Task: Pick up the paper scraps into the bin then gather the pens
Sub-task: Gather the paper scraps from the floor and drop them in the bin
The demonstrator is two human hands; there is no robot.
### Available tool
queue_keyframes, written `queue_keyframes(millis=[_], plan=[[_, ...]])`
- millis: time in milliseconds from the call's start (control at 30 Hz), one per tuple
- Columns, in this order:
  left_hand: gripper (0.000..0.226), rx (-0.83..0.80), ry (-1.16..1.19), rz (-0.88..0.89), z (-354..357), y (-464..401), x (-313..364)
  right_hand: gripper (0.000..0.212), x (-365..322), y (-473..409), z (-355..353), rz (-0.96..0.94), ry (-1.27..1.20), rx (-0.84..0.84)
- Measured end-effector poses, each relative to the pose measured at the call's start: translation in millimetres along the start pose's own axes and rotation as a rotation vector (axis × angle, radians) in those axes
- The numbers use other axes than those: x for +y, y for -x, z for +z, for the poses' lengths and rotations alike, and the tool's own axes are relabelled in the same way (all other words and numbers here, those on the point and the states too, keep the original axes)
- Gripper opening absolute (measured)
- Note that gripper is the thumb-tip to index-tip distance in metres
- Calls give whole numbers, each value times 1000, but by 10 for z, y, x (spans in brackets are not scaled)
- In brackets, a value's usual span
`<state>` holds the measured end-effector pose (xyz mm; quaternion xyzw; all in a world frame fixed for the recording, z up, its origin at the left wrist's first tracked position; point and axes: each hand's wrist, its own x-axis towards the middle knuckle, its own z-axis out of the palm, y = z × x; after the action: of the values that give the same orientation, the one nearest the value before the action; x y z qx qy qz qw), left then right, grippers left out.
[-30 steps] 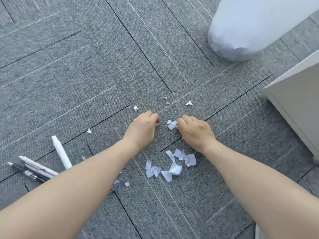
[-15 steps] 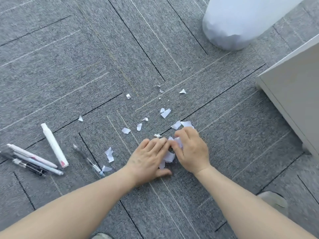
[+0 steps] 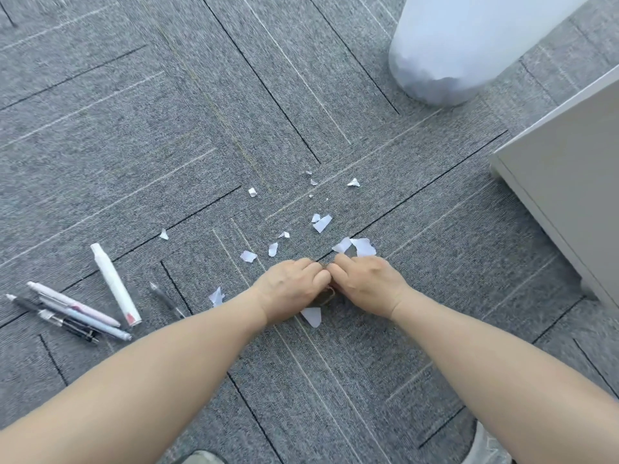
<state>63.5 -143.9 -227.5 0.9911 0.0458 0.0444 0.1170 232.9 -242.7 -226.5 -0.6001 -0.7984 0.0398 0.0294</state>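
the pens (image 3: 72,311) lie far left of the hands. the left hand (image 3: 290,289) and right hand (image 3: 368,285) sit together, fingers curled on gathered paper scraps (image 3: 311,315). loose scraps lie just past them, toward the bin (image 3: 445,51), nearer the right hand.

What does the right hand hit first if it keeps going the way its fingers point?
Probably the left hand: the right hand points left and slightly forward, fingertips already about touching it. Contact can't be confirmed.
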Motion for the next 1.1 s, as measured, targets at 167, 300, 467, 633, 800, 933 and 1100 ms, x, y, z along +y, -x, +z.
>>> queue_keyframes(millis=[167,300,467,633,800,933,1100], plan=[[14,34,171,-283,-8,73,22,14,18,-91,-114,247,-107,-21],[17,181,554,-753,-290,-94,-128,27,216,-400,-563,961,-681,223],[22,423,747,-793,-950,-742,-422,29,743,-914,-1378,1131,-1058,675],[20,562,813,-597,-2048,-1958,-706,26,1537,-1244,-2599,1009,-993,1042],[31,565,525,-539,-2946,-3258,-824,33,2467,-1290,-3398,1128,-665,1036],[31,281,292,-576,-2991,-3903,-931,37,2919,-1242,-3444,1218,-597,620],[35,155,306,-634,-2837,-4106,-1089,47,2995,-1254,-3373,1296,-733,290]])
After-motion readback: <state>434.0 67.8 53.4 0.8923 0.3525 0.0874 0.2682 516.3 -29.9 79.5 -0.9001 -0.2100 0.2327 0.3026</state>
